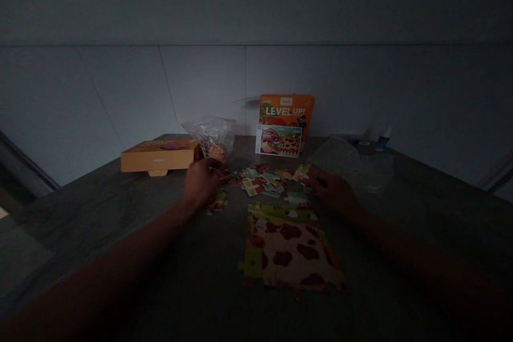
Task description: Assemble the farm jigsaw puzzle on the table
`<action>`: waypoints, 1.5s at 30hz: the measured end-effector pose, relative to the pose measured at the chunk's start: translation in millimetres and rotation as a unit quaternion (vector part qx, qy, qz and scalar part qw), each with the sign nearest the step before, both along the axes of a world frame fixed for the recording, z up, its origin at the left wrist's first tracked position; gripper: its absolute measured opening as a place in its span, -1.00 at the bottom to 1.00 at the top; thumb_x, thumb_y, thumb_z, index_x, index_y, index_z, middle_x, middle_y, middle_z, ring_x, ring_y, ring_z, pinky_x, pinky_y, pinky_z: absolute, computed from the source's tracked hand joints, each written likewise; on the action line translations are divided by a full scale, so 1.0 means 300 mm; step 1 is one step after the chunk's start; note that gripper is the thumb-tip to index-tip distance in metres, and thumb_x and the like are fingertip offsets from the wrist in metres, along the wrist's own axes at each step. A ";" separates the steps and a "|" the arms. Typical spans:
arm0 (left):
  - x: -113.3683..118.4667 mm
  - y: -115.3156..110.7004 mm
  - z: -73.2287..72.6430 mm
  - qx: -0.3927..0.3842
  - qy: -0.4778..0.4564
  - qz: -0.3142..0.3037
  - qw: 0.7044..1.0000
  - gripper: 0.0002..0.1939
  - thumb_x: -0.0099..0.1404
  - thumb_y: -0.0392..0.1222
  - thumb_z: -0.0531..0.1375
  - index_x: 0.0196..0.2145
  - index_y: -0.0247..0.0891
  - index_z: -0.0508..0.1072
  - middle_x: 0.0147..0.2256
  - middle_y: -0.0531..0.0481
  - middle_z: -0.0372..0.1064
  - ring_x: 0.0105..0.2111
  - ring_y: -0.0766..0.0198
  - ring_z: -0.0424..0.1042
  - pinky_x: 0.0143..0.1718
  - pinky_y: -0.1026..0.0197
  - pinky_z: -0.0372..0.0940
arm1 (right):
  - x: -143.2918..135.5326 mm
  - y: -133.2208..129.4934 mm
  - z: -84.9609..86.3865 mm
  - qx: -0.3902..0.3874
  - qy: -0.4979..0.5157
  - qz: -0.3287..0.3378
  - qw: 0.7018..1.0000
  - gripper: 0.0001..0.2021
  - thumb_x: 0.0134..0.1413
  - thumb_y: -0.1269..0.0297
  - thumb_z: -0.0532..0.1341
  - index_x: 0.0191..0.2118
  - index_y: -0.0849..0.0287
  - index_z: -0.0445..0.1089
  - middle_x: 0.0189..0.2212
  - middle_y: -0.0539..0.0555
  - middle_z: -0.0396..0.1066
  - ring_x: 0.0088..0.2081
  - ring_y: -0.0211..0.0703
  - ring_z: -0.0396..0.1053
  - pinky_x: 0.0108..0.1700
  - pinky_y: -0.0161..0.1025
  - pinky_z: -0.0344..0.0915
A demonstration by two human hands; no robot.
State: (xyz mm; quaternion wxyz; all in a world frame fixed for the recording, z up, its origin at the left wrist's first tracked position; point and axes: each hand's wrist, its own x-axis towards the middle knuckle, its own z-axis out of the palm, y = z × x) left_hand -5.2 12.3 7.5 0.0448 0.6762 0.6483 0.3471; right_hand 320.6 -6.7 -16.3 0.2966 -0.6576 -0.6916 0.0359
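A partly joined jigsaw puzzle (pixel 288 248) with a brown-spotted cow on green lies on the dark table in front of me. Beyond it is a loose pile of puzzle pieces (pixel 262 180). My right hand (pixel 332 192) pinches a light-coloured puzzle piece (pixel 302 172) at the pile's right side. My left hand (pixel 201 181) is at the left of the pile, fingers curled downward; what they hold is too dark to make out. Several puzzle pieces (pixel 218 200) lie just under and beside that hand.
A yellow-orange box (pixel 158 159) and a clear plastic bag (pixel 214 131) stand at the back left. An orange "LEVEL UP!" box (pixel 286 104) leans on the wall behind a farm picture card (pixel 278 140). Another clear bag (pixel 348 163) and a small blue bottle (pixel 383 140) are at right.
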 end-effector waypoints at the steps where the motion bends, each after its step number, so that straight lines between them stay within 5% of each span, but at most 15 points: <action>1: -0.017 0.010 0.001 -0.011 -0.015 0.022 1.000 -0.64 0.19 -0.38 0.09 -0.13 -0.28 0.59 -0.10 -0.13 0.54 -0.08 0.06 0.50 0.00 0.14 0.33 | 0.001 0.002 -0.001 -0.014 -0.009 0.006 1.000 -0.68 0.18 0.14 0.12 -0.36 0.19 0.56 -0.44 0.11 0.53 -0.41 -0.11 0.43 -0.42 -0.29 0.15; 7: -0.093 0.058 -0.029 -0.063 -0.069 0.106 0.990 -0.61 0.17 -0.36 0.07 -0.12 -0.29 0.59 -0.15 -0.20 0.56 -0.14 -0.02 0.54 -0.17 0.12 0.38 | -0.005 -0.001 -0.001 -0.057 -0.042 0.024 0.997 -0.57 0.17 -0.01 0.13 -0.56 0.18 0.48 -0.55 0.08 0.45 -0.51 -0.17 0.36 -0.47 -0.27 0.08; 11: -0.078 0.062 -0.028 -0.052 -0.070 0.088 0.992 -0.65 0.23 -0.29 0.09 -0.10 -0.31 0.57 -0.13 -0.20 0.55 -0.13 0.00 0.53 -0.15 0.13 0.37 | 0.000 0.002 -0.004 -0.055 -0.055 0.003 0.997 -0.55 0.13 -0.04 0.16 -0.61 0.18 0.39 -0.59 0.06 0.41 -0.54 -0.18 0.32 -0.50 -0.27 0.04; 15: 0.007 0.010 -0.024 -0.008 0.025 -0.085 0.996 -0.70 0.31 -0.12 0.16 -0.06 -0.20 0.55 -0.11 -0.07 0.54 -0.09 0.10 0.48 0.00 0.16 0.30 | -0.006 -0.003 0.001 -0.045 -0.053 -0.015 0.997 -0.59 0.13 -0.02 0.17 -0.56 0.19 0.41 -0.55 0.08 0.43 -0.51 -0.16 0.34 -0.48 -0.27 0.07; 18: 0.065 -0.035 -0.039 0.035 0.163 -0.269 0.949 -0.65 0.38 -0.06 0.13 0.08 -0.10 0.46 0.02 -0.09 0.45 0.05 0.08 0.38 0.17 -0.01 0.13 | -0.020 -0.014 0.007 -0.003 -0.060 -0.009 0.998 -0.66 0.14 0.09 0.17 -0.55 0.19 0.41 -0.54 0.08 0.43 -0.49 -0.16 0.35 -0.45 -0.27 0.11; 22: 0.088 -0.051 -0.060 0.017 0.208 -0.332 0.920 -0.71 0.40 -0.06 0.14 0.03 -0.01 0.49 0.08 -0.06 0.40 0.11 0.06 0.32 0.23 -0.11 0.00 | -0.043 -0.028 0.004 0.053 -0.081 0.034 0.995 -0.71 0.14 0.19 0.17 -0.55 0.18 0.41 -0.52 0.07 0.42 -0.46 -0.18 0.34 -0.40 -0.27 0.15; 28: 0.090 -0.035 -0.052 -0.008 0.173 -0.281 0.944 -0.85 0.36 -0.15 0.19 -0.27 -0.15 0.58 -0.24 -0.05 0.53 -0.10 0.08 0.44 0.11 0.00 0.15 | -0.062 -0.049 0.002 0.073 -0.087 0.136 0.984 -0.74 0.16 0.22 0.15 -0.48 0.21 0.43 -0.43 0.10 0.39 -0.43 -0.18 0.35 -0.35 -0.25 0.23; 35: 0.108 -0.065 -0.029 -0.040 0.077 -0.188 0.978 -0.61 0.26 -0.22 0.22 0.04 -0.29 0.43 -0.08 -0.18 0.46 -0.07 0.07 0.44 -0.04 0.14 0.31 | -0.067 -0.110 0.061 0.098 -0.078 0.190 0.974 -0.75 0.20 0.25 0.12 -0.46 0.20 0.39 -0.42 0.10 0.38 -0.40 -0.17 0.35 -0.32 -0.24 0.24; 40: 0.140 -0.101 -0.027 -0.060 -0.091 -0.219 0.969 -0.85 0.31 -0.14 0.14 -0.28 -0.26 0.45 -0.38 -0.02 0.46 -0.37 0.21 0.44 -0.32 0.20 0.33 | -0.101 -0.148 0.055 0.072 -0.033 0.245 0.966 -0.79 0.20 0.20 0.14 -0.31 0.21 0.45 -0.42 0.09 0.43 -0.40 -0.18 0.34 -0.31 -0.23 0.23; 43: 0.162 -0.132 -0.027 -0.100 -0.168 -0.269 0.943 -0.86 0.29 -0.14 0.16 -0.30 -0.26 0.43 -0.39 0.00 0.47 -0.38 0.23 0.44 -0.36 0.23 0.32 | -0.134 -0.167 0.039 0.051 -0.003 0.303 0.952 -0.75 0.21 0.14 0.16 -0.16 0.20 0.44 -0.36 0.08 0.45 -0.38 -0.19 0.35 -0.32 -0.26 0.22; 45: 0.171 -0.150 -0.026 -0.134 -0.161 -0.336 0.918 -0.85 0.29 -0.14 0.16 -0.31 -0.26 0.46 -0.34 0.00 0.49 -0.32 0.23 0.46 -0.31 0.23 0.33 | -0.149 -0.174 0.036 0.052 0.014 0.317 0.947 -0.75 0.23 0.14 0.12 -0.26 0.20 0.44 -0.41 0.06 0.44 -0.39 -0.21 0.33 -0.34 -0.28 0.19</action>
